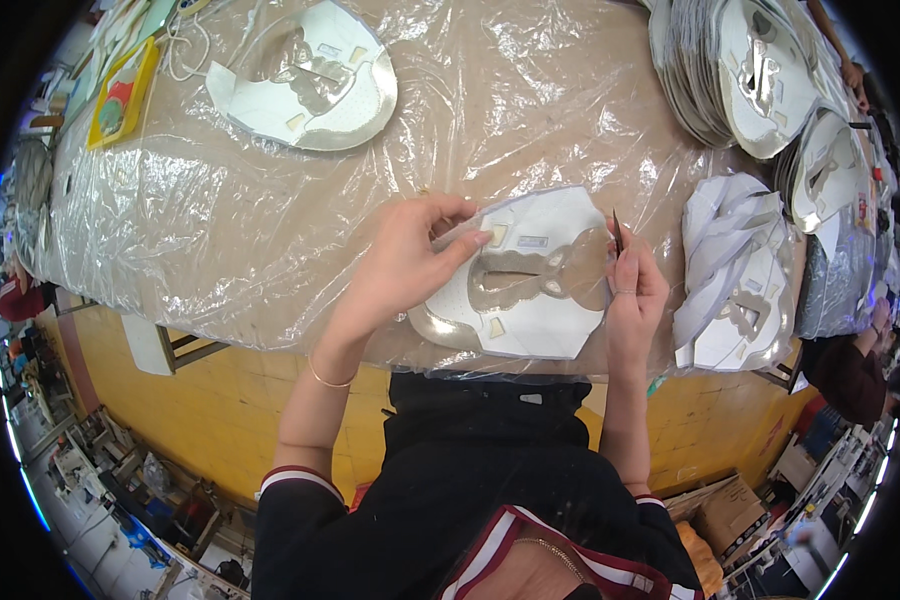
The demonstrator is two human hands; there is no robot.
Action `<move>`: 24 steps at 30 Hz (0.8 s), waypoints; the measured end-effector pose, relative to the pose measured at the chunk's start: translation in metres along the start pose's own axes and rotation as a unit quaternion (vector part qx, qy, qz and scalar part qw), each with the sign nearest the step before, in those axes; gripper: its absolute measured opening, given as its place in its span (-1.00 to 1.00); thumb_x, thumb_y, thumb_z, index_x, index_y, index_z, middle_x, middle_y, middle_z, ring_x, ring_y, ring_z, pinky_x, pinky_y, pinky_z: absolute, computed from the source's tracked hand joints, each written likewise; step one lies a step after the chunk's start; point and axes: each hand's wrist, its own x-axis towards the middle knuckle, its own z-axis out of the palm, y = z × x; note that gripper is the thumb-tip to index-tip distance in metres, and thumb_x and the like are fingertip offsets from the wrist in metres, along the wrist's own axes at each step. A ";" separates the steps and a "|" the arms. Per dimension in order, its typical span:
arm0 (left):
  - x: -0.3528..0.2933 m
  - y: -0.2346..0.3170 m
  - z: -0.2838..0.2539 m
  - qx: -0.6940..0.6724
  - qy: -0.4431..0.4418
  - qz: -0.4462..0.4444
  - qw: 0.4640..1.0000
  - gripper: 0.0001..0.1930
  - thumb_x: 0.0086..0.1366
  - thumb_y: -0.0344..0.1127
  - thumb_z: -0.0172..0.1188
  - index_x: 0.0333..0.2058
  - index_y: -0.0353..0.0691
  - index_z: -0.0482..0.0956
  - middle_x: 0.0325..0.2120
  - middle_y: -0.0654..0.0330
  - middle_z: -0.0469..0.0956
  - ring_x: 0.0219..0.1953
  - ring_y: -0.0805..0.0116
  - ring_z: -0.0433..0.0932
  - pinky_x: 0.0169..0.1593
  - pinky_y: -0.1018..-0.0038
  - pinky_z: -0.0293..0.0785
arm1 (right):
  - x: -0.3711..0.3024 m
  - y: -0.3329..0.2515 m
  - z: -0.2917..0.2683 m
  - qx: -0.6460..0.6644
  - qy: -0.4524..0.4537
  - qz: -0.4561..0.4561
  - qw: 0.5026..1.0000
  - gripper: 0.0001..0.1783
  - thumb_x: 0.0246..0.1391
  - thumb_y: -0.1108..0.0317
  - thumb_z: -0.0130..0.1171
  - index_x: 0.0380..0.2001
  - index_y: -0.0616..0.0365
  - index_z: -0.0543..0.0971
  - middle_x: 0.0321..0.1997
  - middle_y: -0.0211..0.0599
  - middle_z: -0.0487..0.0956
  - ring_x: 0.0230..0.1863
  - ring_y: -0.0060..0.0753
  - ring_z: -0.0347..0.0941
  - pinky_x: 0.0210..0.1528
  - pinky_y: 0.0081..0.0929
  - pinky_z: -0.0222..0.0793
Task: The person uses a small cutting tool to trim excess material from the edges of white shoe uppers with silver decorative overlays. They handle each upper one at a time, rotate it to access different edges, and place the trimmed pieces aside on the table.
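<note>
White shaped panel (530, 285) lies on the plastic-covered table (220, 230) — between both hands. Left hand (405, 262) curled, fingertips pressing the panel's upper-left edge. Right hand (632, 290) at its right edge, pinching a thin dark tool (618, 233).

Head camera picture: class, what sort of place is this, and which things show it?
Probably a factory workbench: a plastic-covered table, stacks of identical silver-and-white cut pieces, and one such piece being handled.
</note>
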 end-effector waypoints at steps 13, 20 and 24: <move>0.006 0.021 -0.001 -0.236 -0.065 -0.069 0.967 -0.76 0.44 -0.24 0.07 -0.10 -0.31 0.47 -0.26 0.30 0.55 -0.23 0.66 0.43 -0.14 0.62 0.43 | -0.034 -0.050 0.011 -0.304 -0.126 -0.076 0.941 -0.71 0.04 0.41 0.34 -0.14 0.21 0.66 -0.25 -0.26 0.48 -0.26 -0.40 0.50 -0.32 -0.53 0.44; 0.000 0.037 0.009 -0.188 -0.064 -0.031 0.980 -0.76 0.42 -0.21 0.10 -0.16 -0.30 0.50 -0.30 0.30 0.56 -0.28 0.66 0.41 -0.16 0.61 0.42 | -0.029 -0.055 0.020 -0.372 -0.084 -0.164 0.910 -0.74 0.03 0.22 0.35 -0.22 0.06 0.70 -0.35 -0.47 0.53 -0.54 -0.44 0.33 -0.37 -0.44 0.13; 0.000 0.039 0.012 -0.203 -0.047 -0.046 0.977 -0.76 0.42 -0.21 0.10 -0.16 -0.30 0.52 -0.30 0.29 0.57 -0.27 0.65 0.43 -0.16 0.60 0.42 | -0.030 -0.057 0.024 -0.410 -0.066 -0.188 0.890 -0.77 0.03 0.23 0.34 -0.24 0.03 0.70 -0.36 -0.52 0.53 -0.55 -0.49 0.34 -0.37 -0.44 0.10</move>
